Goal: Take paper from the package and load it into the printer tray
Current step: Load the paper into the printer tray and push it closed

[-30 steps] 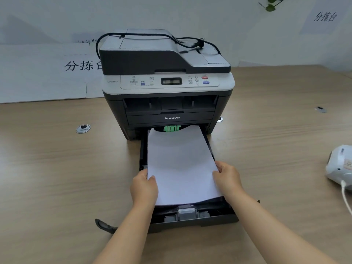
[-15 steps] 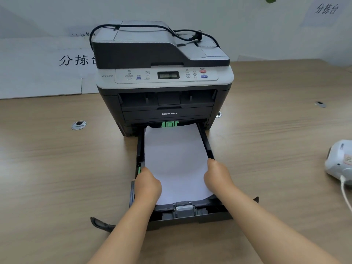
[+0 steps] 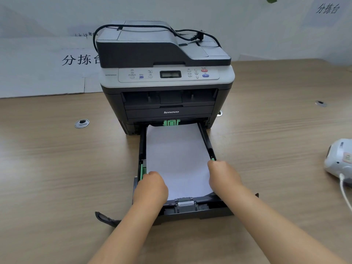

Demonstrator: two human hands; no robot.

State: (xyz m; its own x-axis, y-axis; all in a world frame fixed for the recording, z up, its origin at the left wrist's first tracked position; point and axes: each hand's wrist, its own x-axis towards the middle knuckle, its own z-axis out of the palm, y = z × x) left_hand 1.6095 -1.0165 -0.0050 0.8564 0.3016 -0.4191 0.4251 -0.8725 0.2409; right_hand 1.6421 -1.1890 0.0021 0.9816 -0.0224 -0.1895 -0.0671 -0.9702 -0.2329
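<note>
Head view only; I put this at the seating step: paper (image 3: 177, 159) lies in the pulled-out tray (image 3: 207, 209) in front of the printer (image 3: 167, 77), far edge up at the green tab (image 3: 171, 122) near the slot, near edge just short of the grey stop (image 3: 184, 203) at the tray front; stack looks flat, sitting between the side rails, though I can't tell if it is fully under the guides.

Left hand (image 3: 152, 187) sits at the near-left corner of the paper, knuckles up, fingers curled down beside the green left guide (image 3: 142, 169); right hand (image 3: 223, 175) is at the right edge, a bit farther in, fingers tucked down against the right rail; both forearms come in from the bottom of frame, converging on the tray. Grip: both hands curled at the paper's edges, fingertips hidden, so I can't tell whether they pinch the stack, press it, or work the guides.

Next, as I judge it: let go of the stack, snug the side guides to the paper without bowing it, check the rear stop, then push the tray straight into the printer; skewed paper or a loose guide would risk a jam. Package not in view.
</note>
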